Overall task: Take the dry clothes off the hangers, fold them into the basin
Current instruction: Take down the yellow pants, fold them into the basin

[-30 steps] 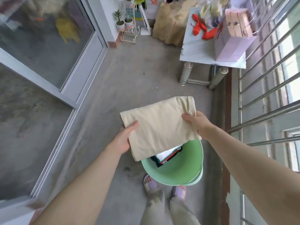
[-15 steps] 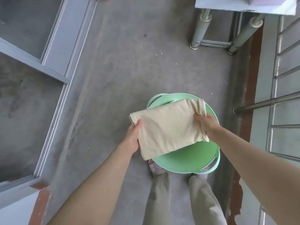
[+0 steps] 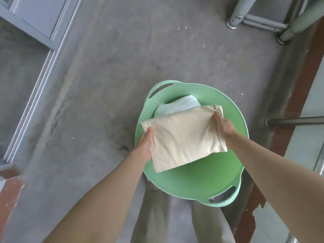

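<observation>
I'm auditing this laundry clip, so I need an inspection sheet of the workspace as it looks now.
Surface: grey concrete floor, stained in patches.
Job's things: green basin on the floor holds a white garment; beige folded cloth held over it, covering part of that garment.
Clutter: pale specks on the floor.
Grips: left hand and right hand each grip one end of the cloth.
Cables: nothing seen.
Surroundings: sliding door frame left, table legs ahead, railing bar right.

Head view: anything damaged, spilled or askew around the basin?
Only the red-brown painted strip right of the green basin: its paint is chipped and flaking. The left hand and right hand hold the folded beige garment over the basin; nothing spilled.
</observation>
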A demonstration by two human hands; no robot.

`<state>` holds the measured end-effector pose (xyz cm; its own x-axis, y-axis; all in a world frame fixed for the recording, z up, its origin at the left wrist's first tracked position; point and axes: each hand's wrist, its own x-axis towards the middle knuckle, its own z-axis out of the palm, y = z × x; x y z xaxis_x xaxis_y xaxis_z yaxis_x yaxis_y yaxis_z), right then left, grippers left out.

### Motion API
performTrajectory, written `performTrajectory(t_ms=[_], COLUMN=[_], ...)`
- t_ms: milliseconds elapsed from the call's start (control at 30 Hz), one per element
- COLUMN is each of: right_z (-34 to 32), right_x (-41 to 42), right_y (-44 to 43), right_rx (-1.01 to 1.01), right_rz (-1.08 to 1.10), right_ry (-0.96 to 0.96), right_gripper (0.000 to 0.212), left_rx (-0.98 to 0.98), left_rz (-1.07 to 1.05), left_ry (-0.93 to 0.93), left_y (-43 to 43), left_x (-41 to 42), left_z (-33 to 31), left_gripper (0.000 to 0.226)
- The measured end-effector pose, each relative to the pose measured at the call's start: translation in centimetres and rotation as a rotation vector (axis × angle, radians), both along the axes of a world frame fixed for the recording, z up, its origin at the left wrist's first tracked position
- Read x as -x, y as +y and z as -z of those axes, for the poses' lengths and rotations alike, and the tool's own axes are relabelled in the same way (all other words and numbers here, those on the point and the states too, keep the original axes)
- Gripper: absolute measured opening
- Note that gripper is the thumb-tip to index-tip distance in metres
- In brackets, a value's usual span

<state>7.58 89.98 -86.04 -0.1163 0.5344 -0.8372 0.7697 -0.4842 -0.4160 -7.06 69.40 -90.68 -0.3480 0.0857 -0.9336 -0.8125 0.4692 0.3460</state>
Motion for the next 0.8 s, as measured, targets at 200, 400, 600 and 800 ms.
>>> performTrajectory(t_ms=[200,400,600,800], right_z=[2.3,5.6,7.3,7.5], right_x=[2.9,4.0,3.9,5.1], right_y=[2.6,2.8,2.5,3.2], right_rx=[-0.081,-0.161,-0.114,-0.112], right_rz=[-0.066,-0.201,-0.054,0.11], right_ry=[0.081,0.046,0.133,0.259], right_gripper=[0.046,0.047,0.031,0.027], left_rx=[-0.019,0.077,-0.009,-0.051], left_rz=[-0.016,-0.155,-0.135,-0.362], left_ry=[0.037,0.046,0.025,-0.063], left_y=[2.2,3.7,3.7,3.0], left_x=[2.6,2.8,2.7,3.0], left_z=[3.6,6.1,7.0,7.8], left_gripper=[0.06,0.043,0.048,0.026])
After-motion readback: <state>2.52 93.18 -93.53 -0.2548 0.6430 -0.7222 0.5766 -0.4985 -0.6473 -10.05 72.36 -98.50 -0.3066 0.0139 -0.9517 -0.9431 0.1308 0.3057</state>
